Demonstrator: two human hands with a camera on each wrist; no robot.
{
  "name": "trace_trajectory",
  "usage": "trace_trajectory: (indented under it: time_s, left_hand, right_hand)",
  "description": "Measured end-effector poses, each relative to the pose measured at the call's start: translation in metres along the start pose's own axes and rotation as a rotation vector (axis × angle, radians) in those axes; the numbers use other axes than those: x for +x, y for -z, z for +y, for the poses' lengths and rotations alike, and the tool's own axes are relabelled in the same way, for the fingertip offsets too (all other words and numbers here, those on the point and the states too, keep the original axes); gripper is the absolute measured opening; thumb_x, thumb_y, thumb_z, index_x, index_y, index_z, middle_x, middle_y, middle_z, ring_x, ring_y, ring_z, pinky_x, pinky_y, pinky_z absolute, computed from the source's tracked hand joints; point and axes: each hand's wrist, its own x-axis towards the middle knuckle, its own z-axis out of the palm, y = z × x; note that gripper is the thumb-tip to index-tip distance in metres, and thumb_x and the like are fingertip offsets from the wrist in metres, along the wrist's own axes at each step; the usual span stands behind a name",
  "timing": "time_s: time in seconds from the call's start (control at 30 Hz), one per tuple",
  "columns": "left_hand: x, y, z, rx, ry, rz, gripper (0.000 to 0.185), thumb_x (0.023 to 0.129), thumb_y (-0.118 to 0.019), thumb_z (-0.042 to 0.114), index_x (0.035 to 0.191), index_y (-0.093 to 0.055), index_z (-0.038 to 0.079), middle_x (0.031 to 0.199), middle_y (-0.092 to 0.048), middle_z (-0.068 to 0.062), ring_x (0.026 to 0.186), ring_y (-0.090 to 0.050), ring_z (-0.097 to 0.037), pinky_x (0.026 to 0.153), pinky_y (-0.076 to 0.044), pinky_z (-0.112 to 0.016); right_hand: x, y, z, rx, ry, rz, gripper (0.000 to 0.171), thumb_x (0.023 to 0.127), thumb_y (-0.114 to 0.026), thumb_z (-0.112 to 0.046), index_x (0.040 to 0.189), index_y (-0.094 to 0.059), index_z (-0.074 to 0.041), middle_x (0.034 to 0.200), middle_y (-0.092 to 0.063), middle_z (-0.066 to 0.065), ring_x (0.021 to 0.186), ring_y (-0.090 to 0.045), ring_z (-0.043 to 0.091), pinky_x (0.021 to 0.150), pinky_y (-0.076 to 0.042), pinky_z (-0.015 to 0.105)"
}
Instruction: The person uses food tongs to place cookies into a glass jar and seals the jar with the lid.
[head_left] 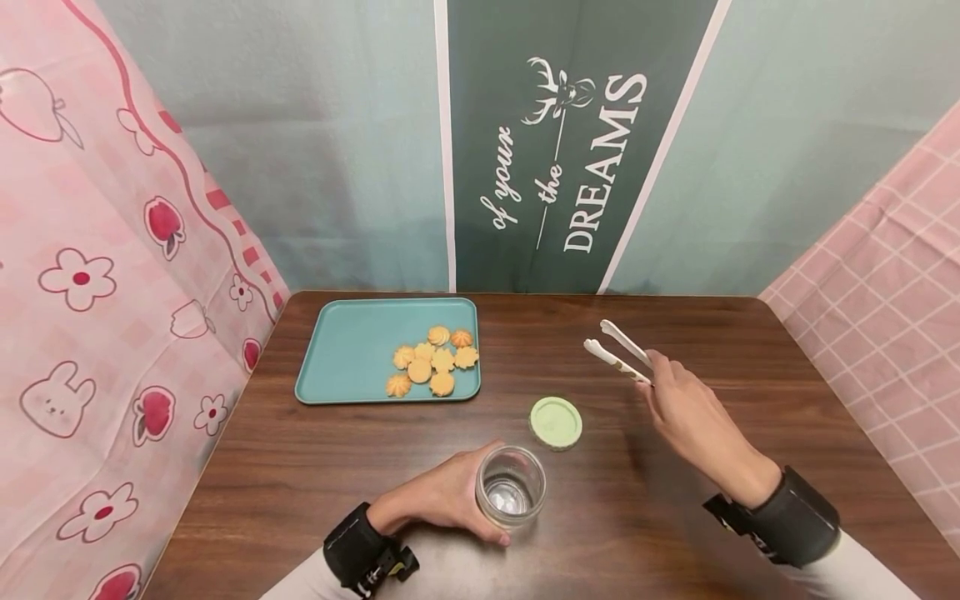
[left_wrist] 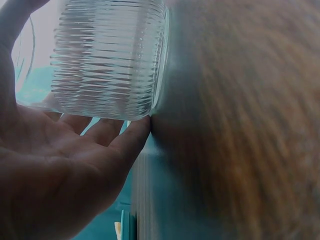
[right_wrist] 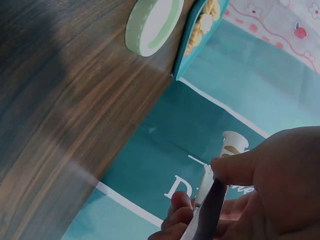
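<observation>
A clear glass jar [head_left: 512, 492] stands upright and lidless on the table, nothing visible inside it. My left hand [head_left: 453, 492] is wrapped round its left side; in the left wrist view the ribbed wall of the jar [left_wrist: 107, 60] lies against the fingers. White tongs [head_left: 618, 354] are gripped in my right hand [head_left: 693, 417], their tips apart and pointing up-left over the table. The right wrist view shows thumb and fingers on the tongs [right_wrist: 212, 195]. Between the hands a round light-green lid [head_left: 556, 423] lies flat near the jar.
A teal tray [head_left: 352, 342] sits at the back left with several golden cookies [head_left: 420, 369] clustered on its right side. Behind the brown wooden table [head_left: 720, 350] hangs a green cloth with lettering [head_left: 592, 183]. Pink patterned cloths [head_left: 82, 333] border both sides.
</observation>
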Motion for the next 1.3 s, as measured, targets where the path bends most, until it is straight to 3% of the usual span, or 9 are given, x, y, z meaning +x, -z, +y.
trace_trajectory:
  time_s: [0.4,1.3]
  left_hand:
    - [0.001,0.000,0.000,-0.003,0.005,-0.009,0.083,0.071,-0.100,0.024,0.140,-0.054,0.026,0.131,-0.070,0.000,0.120,-0.066,-0.011,0.109,-0.050,-0.029]
    - [0.001,0.000,-0.001,-0.003,0.007,-0.008,0.082,0.072,-0.099,0.024,0.139,-0.053,0.028,0.131,-0.069,0.001,0.121,-0.066,-0.011,0.109,-0.050,-0.029]
  right_hand:
    - [0.005,0.001,-0.007,-0.024,0.023,-0.039,0.049,0.098,-0.071,-0.003,0.138,-0.046,0.011,0.083,-0.055,0.015,0.066,-0.053,0.026,0.054,-0.046,0.045]
    - [0.018,-0.003,-0.019,-0.037,0.099,-0.062,0.055,0.098,-0.075,-0.011,0.142,-0.050,0.010,0.083,-0.057,0.013,0.066,-0.058,0.029,0.052,-0.049,0.046]
